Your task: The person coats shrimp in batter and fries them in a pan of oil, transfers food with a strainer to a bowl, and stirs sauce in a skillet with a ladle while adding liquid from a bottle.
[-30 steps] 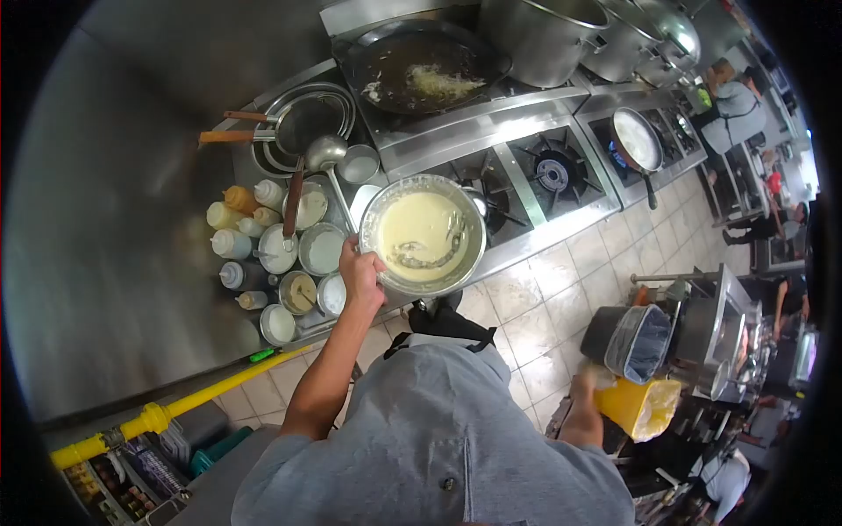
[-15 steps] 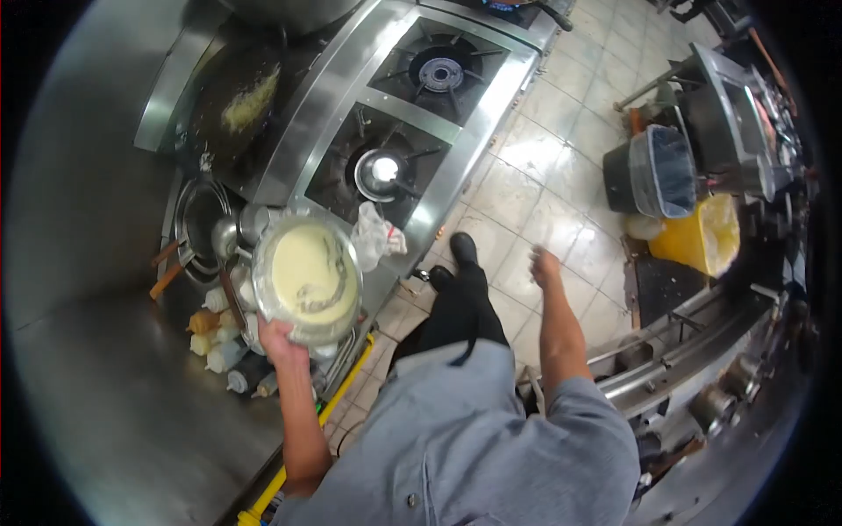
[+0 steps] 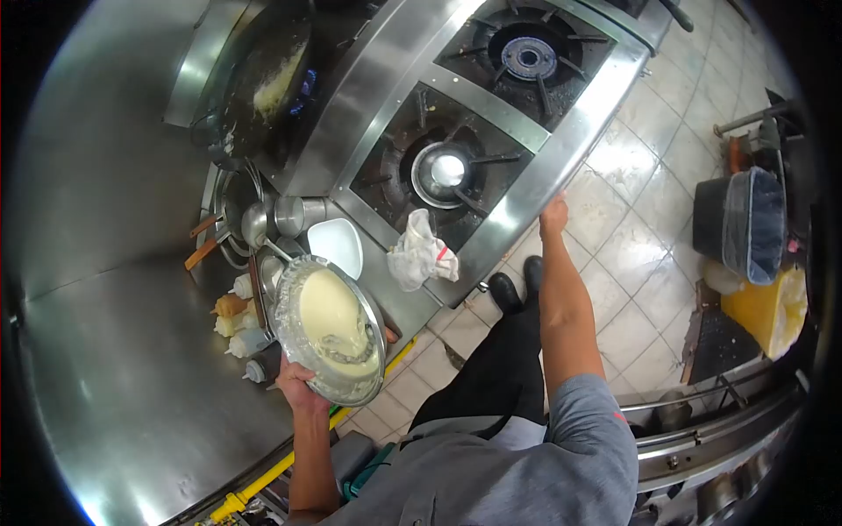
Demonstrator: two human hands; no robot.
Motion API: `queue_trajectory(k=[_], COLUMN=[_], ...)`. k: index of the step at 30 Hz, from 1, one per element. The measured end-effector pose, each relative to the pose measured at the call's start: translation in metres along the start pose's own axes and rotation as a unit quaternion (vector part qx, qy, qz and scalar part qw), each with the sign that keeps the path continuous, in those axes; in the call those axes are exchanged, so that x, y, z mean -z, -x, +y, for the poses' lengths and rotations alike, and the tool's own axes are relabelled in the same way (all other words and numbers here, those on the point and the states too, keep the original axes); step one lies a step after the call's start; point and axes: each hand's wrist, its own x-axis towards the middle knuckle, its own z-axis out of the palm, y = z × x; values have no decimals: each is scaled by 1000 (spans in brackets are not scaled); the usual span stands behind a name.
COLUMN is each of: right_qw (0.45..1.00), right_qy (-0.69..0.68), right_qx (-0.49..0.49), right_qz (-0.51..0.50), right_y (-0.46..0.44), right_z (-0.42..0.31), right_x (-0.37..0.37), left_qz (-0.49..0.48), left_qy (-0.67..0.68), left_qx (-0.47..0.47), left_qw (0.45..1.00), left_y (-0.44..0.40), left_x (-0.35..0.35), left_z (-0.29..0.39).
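My left hand (image 3: 298,386) grips the rim of a metal mixing bowl (image 3: 375,386) from below left. Pale yellow batter (image 3: 331,309) fills much of the bowl, which is tilted, with a streaky coat on its inner wall. My right hand (image 3: 554,215) is at the front edge of the stove (image 3: 561,188), fingers curled in; what they grip, if anything, is hidden. Close to the bowl are a ladle (image 3: 254,225), a white square dish (image 3: 336,247) and a crumpled cloth (image 3: 419,254). A dark wok (image 3: 250,88) with yellowish bits inside stands at the upper left, blue flame beside it.
Two burners (image 3: 529,58) are set in the stove top, a small round metal bowl (image 3: 443,174) on the nearer one. Squeeze bottles (image 3: 232,307) and wooden-handled strainers (image 3: 210,245) line the left side. Bins (image 3: 741,223) stand across the tiled floor.
The bowl has moved down toward my body and away from the white dish, which now shows. My right hand has moved from over the floor to the stove's edge. Blue flame now shows beside the wok.
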Motion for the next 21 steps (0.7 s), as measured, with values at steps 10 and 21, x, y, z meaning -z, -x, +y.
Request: queue_trajectory(k=[10, 21], right_qw=[989, 987], right_qy=[-33, 1], right_qx=[85, 34], right_qz=[116, 157], right_y=[28, 26], right_z=[-14, 16], right_x=[2, 15], left_qz=[44, 60], left_qy=[-7, 22], left_qx=[-18, -24], left_qw=[999, 998], left_y=[-2, 11], left_x=[15, 13], left_z=[-4, 1])
